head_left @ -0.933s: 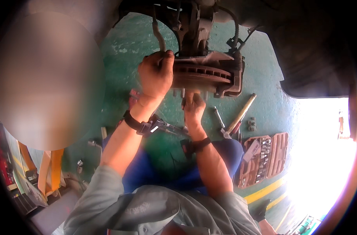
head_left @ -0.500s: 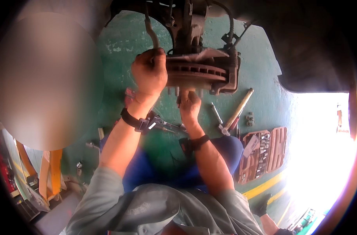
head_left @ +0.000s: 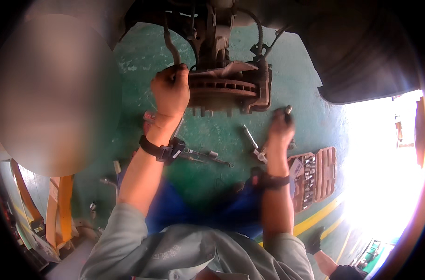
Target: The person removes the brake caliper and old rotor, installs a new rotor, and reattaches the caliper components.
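My left hand (head_left: 170, 92) is closed at the left edge of the rusty brake disc (head_left: 222, 87), beside a pale bent tube (head_left: 171, 44) hanging from the dark suspension assembly (head_left: 219, 32). My right hand (head_left: 281, 128), smeared by motion, has its fingers wrapped round the handle of the hammer (head_left: 262, 154) on the green floor, right of the disc. A slim metal tool (head_left: 249, 135) lies just left of that hand. More steel tools (head_left: 208, 157) rest below the disc, partly behind my left forearm.
An open brown socket case (head_left: 325, 172) lies at the right. Dark bodywork (head_left: 362, 65) hangs above right. Yellow-orange boards (head_left: 64, 207) stand at lower left beside a blurred round patch. Another person's arm (head_left: 329, 263) enters at lower right, near yellow floor lines. Glare fills the right.
My right hand has left the studs under the disc and moved right onto the hammer. My left hand stays at the disc's edge. The whole view has shifted slightly.
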Demonstrator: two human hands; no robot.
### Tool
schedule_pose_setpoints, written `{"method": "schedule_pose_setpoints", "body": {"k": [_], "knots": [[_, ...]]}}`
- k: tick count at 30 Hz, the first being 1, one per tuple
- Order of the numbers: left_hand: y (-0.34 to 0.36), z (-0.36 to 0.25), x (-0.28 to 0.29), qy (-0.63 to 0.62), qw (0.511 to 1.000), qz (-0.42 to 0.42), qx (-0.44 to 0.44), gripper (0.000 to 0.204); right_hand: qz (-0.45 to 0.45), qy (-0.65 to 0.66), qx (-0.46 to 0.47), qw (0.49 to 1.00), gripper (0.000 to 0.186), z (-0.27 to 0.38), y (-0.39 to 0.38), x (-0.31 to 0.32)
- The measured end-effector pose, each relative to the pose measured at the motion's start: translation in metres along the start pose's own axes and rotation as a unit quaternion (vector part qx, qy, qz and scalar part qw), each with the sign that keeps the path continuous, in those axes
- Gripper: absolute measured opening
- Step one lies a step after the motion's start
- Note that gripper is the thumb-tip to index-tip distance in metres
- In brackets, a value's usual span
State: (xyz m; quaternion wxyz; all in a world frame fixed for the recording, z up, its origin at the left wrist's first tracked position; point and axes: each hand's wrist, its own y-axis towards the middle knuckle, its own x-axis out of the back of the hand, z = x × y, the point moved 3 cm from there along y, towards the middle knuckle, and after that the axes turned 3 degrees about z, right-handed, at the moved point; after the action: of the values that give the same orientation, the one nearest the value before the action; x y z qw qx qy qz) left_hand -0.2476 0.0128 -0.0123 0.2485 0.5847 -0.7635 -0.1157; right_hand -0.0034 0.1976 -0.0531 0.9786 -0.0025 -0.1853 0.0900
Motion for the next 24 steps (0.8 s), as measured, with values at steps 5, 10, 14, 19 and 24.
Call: {"method": "schedule_pose_setpoints", "body": {"k": [5,10,14,19,24], "knots": [[-0.002,0.004,0.002,-0.028,0.999,-0.02,0.033,0.026,0.182,0.132,0.144,0.964,0.04,0.066,0.056,-0.043],[-0.002,-0.003,-0.009,0.015,0.999,-0.039,0.015,0.027,0.333,0.163,0.019,0.928,0.042,0.087,0.066,-0.064],[0.003,-0.012,0.003,0.023,0.999,-0.029,0.018,0.028,0.361,0.147,0.07,0.918,0.038,0.086,0.061,-0.074],[-0.011,-0.008,0.008,0.022,0.999,-0.019,-0.034,0.025,0.29,0.156,0.093,0.94,0.036,0.068,0.04,-0.063],[-0.016,0.002,0.004,-0.033,0.999,-0.025,-0.001,0.02,0.306,0.168,0.102,0.932,0.038,0.059,0.042,-0.062]]}}
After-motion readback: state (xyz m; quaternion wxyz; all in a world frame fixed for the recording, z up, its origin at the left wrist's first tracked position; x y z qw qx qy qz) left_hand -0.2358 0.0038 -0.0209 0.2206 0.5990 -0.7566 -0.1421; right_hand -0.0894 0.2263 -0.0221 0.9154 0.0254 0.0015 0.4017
